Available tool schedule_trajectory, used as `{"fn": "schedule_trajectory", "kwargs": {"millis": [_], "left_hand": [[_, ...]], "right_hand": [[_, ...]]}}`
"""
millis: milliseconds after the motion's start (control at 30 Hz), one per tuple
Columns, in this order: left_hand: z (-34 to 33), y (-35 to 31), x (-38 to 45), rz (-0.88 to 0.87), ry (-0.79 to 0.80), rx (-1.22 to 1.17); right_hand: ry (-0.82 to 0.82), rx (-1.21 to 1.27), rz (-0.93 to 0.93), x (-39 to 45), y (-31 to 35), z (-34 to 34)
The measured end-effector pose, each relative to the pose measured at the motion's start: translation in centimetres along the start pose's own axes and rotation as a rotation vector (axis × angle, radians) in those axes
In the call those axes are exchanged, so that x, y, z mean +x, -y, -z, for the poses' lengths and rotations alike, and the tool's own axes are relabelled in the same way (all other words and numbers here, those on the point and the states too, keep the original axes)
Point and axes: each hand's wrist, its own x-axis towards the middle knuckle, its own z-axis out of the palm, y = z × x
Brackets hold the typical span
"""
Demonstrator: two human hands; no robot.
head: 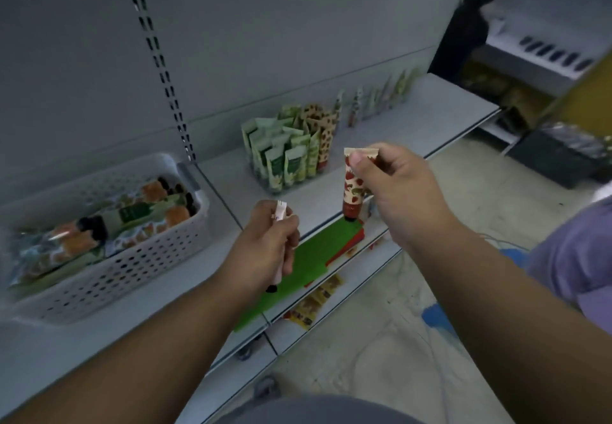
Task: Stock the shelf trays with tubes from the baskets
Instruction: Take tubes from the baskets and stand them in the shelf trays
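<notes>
My right hand (pixel 402 192) pinches a strawberry-print tube (pixel 353 188) by its crimped top, red cap hanging down, above the shelf's front edge. My left hand (pixel 268 245) grips a pale pink tube (pixel 280 215) with a dark cap at its lower end; most of that tube is hidden in my fist. A clear tray (pixel 265 180) on the shelf stands behind and between my hands, packed with upright green and spotted tubes. At the left, a white perforated basket (pixel 132 258) holds several tubes lying flat.
The grey shelf (pixel 414 125) carries a row of upright tubes (pixel 371 101) near the back wall. Green and red sheets (pixel 308 258) lie at its front edge. Yellow packets (pixel 314 304) sit on the lower shelf. A person in dark clothes (pixel 470 26) stands far right.
</notes>
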Motion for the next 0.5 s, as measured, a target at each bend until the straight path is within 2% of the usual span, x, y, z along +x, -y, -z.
{"fn": "schedule_trajectory", "kwargs": {"millis": [267, 333, 500], "left_hand": [[-2.3, -0.4, 5.3, -0.041, -0.075, 0.154], [-3.0, -0.6, 6.3, -0.016, -0.138, 0.164], [-6.2, -0.1, 9.2, 0.101, -0.361, -0.003]], "right_hand": [[0.06, -0.201, 0.128, 9.5, -2.8, 2.6], [0.107, -0.253, 0.184, 12.4, -4.3, 3.0], [0.254, -0.412, 0.38, 18.5, -7.1, 3.7]]}}
